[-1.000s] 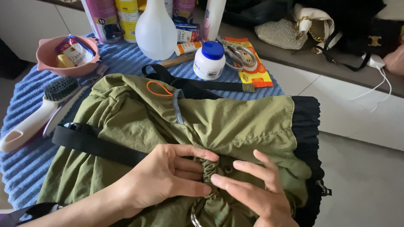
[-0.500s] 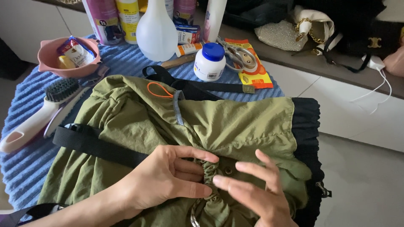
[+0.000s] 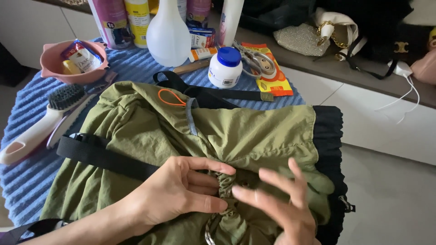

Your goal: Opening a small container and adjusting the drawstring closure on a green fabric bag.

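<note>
Brush (image 3: 43,120) and pink bowl (image 3: 72,63) lie far left on the blue towel (image 3: 27,181). Olive bag (image 3: 236,131) fills the middle near the hands. Left hand (image 3: 175,193) pinches its gathered cord channel (image 3: 225,186); right hand (image 3: 284,206), blurred, hovers beside it with fingers spread wide.
</note>
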